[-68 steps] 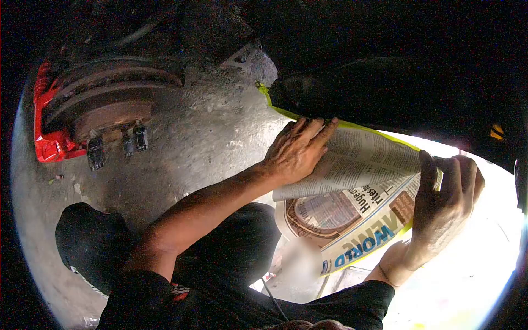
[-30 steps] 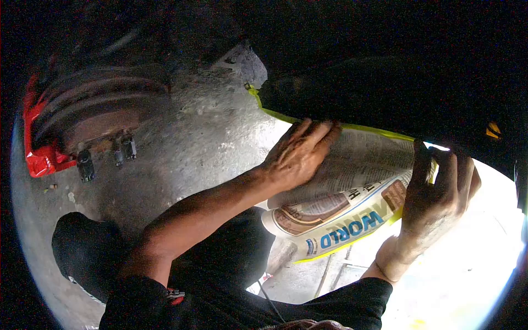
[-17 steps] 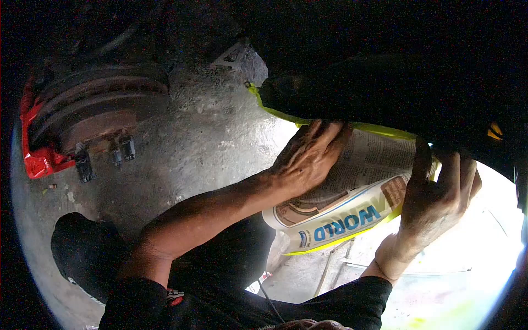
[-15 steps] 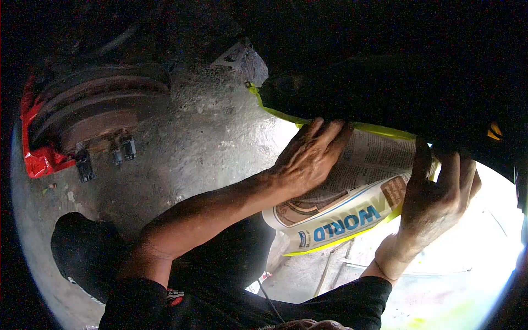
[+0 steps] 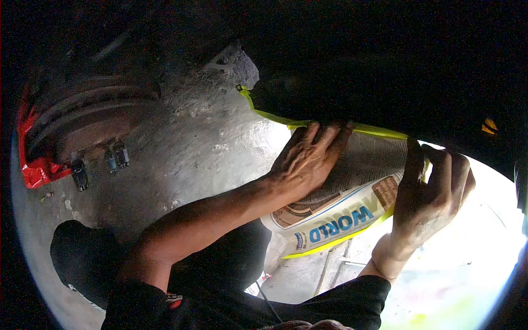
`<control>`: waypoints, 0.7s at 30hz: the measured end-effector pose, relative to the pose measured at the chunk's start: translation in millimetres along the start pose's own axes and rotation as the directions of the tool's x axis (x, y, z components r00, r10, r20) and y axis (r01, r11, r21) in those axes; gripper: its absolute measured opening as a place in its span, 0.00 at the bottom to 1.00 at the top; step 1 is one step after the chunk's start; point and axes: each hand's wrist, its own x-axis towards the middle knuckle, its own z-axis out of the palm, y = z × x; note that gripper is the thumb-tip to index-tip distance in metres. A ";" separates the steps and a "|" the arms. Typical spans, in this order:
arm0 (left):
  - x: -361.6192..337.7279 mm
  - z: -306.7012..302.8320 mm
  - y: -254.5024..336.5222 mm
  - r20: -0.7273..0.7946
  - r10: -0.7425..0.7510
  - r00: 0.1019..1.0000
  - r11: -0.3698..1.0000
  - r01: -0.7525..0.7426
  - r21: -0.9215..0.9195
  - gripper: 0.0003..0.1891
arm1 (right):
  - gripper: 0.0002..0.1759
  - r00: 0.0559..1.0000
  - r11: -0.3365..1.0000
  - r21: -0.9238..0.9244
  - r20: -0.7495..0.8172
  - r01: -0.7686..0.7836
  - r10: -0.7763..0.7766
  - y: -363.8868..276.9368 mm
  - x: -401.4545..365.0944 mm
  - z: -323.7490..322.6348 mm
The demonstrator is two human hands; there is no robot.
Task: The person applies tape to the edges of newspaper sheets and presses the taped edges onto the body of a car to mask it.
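Note:
A folded newspaper with a blue "WORLD" heading is held up against the dark underside of a car body. A strip of yellow-green tape runs along the paper's top edge where it meets the body. My left hand lies flat on the paper, fingers spread and pressing near the taped edge. My right hand grips the paper's right end, thumb over the front and fingers curled behind it.
A rusty brake disc with a red caliper and wheel studs sits at the left. The concrete floor lies between it and me. My dark-trousered knee is at the lower left. Bright daylight fills the lower right.
The lower flap of the newspaper has been folded up, so less of it hangs down. Both hands have shifted slightly up against the dark body, and the view has drifted left.

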 end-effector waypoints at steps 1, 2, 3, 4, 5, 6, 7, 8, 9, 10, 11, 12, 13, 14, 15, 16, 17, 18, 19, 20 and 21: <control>0.2 -3.6 1.5 0.022 -0.001 1.000 1.000 0.001 -0.001 0.30 | 0.07 1.000 1.000 -0.007 -0.007 -0.001 0.001 1.4 -0.6 0.2; 0.9 -6.8 2.9 0.043 -0.003 0.999 1.000 0.003 -0.001 0.31 | 0.07 1.000 1.000 -0.013 -0.014 -0.001 0.001 2.0 -0.6 0.7; 1.7 -7.9 3.4 0.065 -0.008 0.998 1.000 0.008 -0.001 0.31 | 0.07 1.000 1.000 -0.014 -0.021 0.002 -0.003 1.7 0.1 2.3; 3.2 -6.8 2.7 0.029 0.018 0.999 1.000 -0.018 0.000 0.31 | 0.08 1.000 1.000 -0.013 -0.010 0.002 -0.002 2.6 0.3 3.4; 5.1 -5.7 2.3 -0.008 0.046 0.999 0.999 -0.046 0.001 0.32 | 0.08 1.000 1.000 -0.013 0.000 0.002 -0.002 3.3 0.1 3.2; 6.3 -4.4 3.0 -0.045 0.073 0.996 0.997 -0.073 0.003 0.32 | 0.08 1.000 1.000 -0.013 0.010 0.001 -0.001 4.4 -0.3 3.0; 7.1 -2.8 5.1 -0.031 0.064 0.997 0.998 -0.064 0.002 0.32 | 0.08 1.000 1.000 -0.012 0.008 -0.004 0.004 5.9 -0.8 3.1; 7.2 -1.4 7.1 -0.017 0.055 0.998 0.998 -0.055 0.001 0.33 | 0.08 1.000 1.000 -0.012 0.006 -0.009 0.009 6.7 -1.5 3.4; 7.9 -2.8 8.5 -0.004 0.046 0.999 0.999 -0.046 0.000 0.33 | 0.08 1.000 1.000 -0.011 0.003 -0.013 0.013 6.7 -1.8 3.1; 8.5 -5.2 9.4 0.027 0.046 0.999 0.999 -0.046 0.020 0.34 | 0.08 1.000 1.000 -0.009 -0.006 -0.012 0.012 5.5 -0.6 2.8; 9.5 -7.9 9.5 0.058 0.045 0.997 0.998 -0.047 0.040 0.34 | 0.08 1.000 1.000 -0.007 -0.015 -0.011 0.011 2.9 1.2 3.8; 10.7 -10.4 9.7 0.090 0.044 0.995 0.997 -0.049 0.060 0.35 | 0.08 1.000 1.000 -0.005 -0.024 -0.011 0.011 1.6 2.2 3.8; 10.6 -8.6 8.6 0.062 0.048 0.997 0.998 -0.050 0.040 0.35 | 0.08 1.000 1.000 -0.008 -0.026 -0.008 0.007 1.6 2.0 3.1; 11.4 -4.8 9.1 0.031 0.054 0.998 0.998 -0.055 0.017 0.35 | 0.08 1.000 1.000 -0.017 -0.029 -0.004 0.004 3.2 2.1 0.5; 14.4 -7.3 10.8 0.003 0.057 0.998 0.998 -0.057 -0.004 0.35 | 0.09 1.000 1.000 -0.022 -0.031 -0.001 0.001 3.4 1.7 -0.3; 16.2 -9.9 14.2 -0.017 0.085 0.996 0.996 -0.085 -0.033 0.35 | 0.08 0.999 1.000 -0.026 -0.033 -0.005 0.004 3.1 1.3 -0.9; 18.5 -12.7 19.0 -0.038 0.111 0.993 0.992 -0.113 -0.062 0.35 | 0.08 0.999 0.999 -0.031 -0.036 -0.008 0.007 3.0 1.3 -1.3; 21.5 -15.3 23.6 -0.059 0.135 0.989 0.986 -0.140 -0.090 0.35 | 0.08 0.999 0.999 -0.034 -0.036 -0.011 0.010 3.1 0.7 -0.5; 23.5 -12.5 27.8 -0.062 0.112 0.992 0.987 -0.118 -0.112 0.35 | 0.08 0.999 0.999 -0.034 -0.031 -0.007 0.006 3.8 0.2 0.1; 24.8 -11.0 29.2 -0.083 0.110 0.990 0.985 -0.120 -0.125 0.34 | 0.09 1.000 0.999 -0.033 -0.025 -0.004 0.003 5.2 0.2 0.6; 26.0 -9.2 29.4 -0.103 0.109 0.989 0.983 -0.123 -0.137 0.34 | 0.09 1.000 0.999 -0.032 -0.020 -0.003 0.002 6.5 -0.2 1.9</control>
